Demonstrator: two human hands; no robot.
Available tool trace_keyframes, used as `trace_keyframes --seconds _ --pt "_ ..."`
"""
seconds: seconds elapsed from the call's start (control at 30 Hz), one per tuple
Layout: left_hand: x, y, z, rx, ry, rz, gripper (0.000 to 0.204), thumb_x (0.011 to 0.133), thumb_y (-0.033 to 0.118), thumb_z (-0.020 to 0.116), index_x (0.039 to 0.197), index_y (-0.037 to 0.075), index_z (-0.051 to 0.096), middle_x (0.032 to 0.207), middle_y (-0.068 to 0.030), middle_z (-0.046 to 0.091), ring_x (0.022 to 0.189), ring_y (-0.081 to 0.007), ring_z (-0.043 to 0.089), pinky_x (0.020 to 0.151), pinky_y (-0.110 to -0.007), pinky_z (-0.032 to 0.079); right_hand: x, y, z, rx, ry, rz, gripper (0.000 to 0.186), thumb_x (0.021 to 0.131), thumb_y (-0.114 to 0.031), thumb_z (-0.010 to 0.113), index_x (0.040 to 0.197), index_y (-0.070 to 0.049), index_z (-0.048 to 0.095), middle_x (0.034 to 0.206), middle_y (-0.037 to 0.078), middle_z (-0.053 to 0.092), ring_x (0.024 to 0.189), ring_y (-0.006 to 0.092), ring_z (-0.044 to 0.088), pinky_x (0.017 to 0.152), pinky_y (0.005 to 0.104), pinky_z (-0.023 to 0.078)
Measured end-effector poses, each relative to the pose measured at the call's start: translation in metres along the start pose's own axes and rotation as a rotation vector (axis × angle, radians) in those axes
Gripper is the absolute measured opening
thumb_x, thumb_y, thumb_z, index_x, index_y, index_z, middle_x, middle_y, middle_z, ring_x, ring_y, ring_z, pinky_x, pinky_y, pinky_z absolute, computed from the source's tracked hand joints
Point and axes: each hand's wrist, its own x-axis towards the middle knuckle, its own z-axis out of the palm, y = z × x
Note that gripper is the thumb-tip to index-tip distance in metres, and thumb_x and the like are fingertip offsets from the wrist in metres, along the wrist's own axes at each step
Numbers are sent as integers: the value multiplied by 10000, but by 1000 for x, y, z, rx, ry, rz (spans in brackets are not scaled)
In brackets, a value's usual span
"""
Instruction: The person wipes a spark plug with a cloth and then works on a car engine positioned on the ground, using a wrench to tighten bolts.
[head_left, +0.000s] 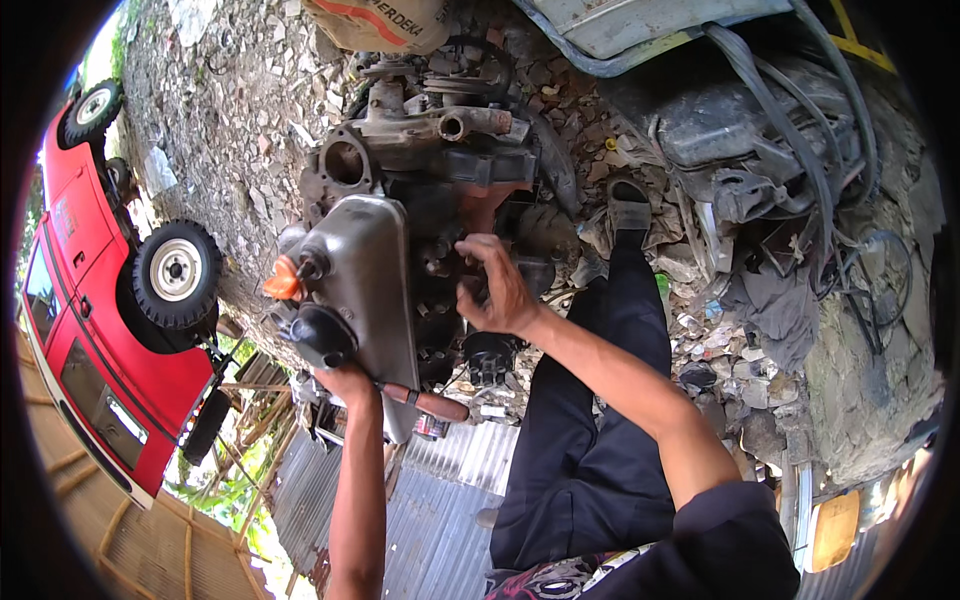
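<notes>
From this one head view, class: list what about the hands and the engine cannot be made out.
- Right hand: its fingertips curl into the engine, so what they grip is hidden.
- Left hand: mostly hidden under the metal cover; its grip cannot be told.
- Engine's lower side: hidden by the cover and the hands.
- Red car: cut off by the picture's dark left rim.

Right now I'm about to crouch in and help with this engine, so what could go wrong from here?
1. The left hand props the metal cover from its lower edge only; it could slip off the engine.
2. The right hand works among greasy engine parts, where fingers could get pinched.
3. The rubble ground is loose stone, so the engine or your footing may shift.
</notes>
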Motion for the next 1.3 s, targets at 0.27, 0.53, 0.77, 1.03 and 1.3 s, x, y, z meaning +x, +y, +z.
trace_keyframes --seconds 0.27,0.53,0.77,1.03,1.3 --pt "-3 11 2 -65 -2 -34 358 1056 280 449 1316 58 556 1204 -28 606 1083 -134 570 1003 -329 430 15 -23 20 -71 111 117 433 780 -228 838 1067 -3 603 926 124 629 801 291 632 744 394 506" --pt "-1 0 -11 165 -43 -46 459 1069 345 427 1425 58 469 1331 -38 557 1211 -167 526 1103 -358 357 36 -52 10 -278 -82 277 300 862 -228 751 926 25 604 856 180 634 785 372 637 714 442 513" --pt "-9 12 5 71 9 60 232 959 122 508 1057 -18 664 952 -41 684 856 -144 616 793 -320 494 64 -74 8 -69 -322 802 396 979 -300 565 884 83 594 822 333 658 808 478 670 709 543 535" --pt "1 -3 -3 319 -81 170 257 845 35 566 1084 -10 648 984 -134 700 924 -267 674 831 -368 502 59 -81 24 -426 -306 576 270 955 -170 590 970 97 556 844 340 649 833 534 634 725 562 524" --pt "-5 13 12 271 40 104 344 951 319 526 1035 4 637 906 -249 684 885 -479 637 745 -509 467 46 -74 30 -584 -290 454 282 975 -204 575 1028 72 543 952 342 639 887 520 642 783 561 529"
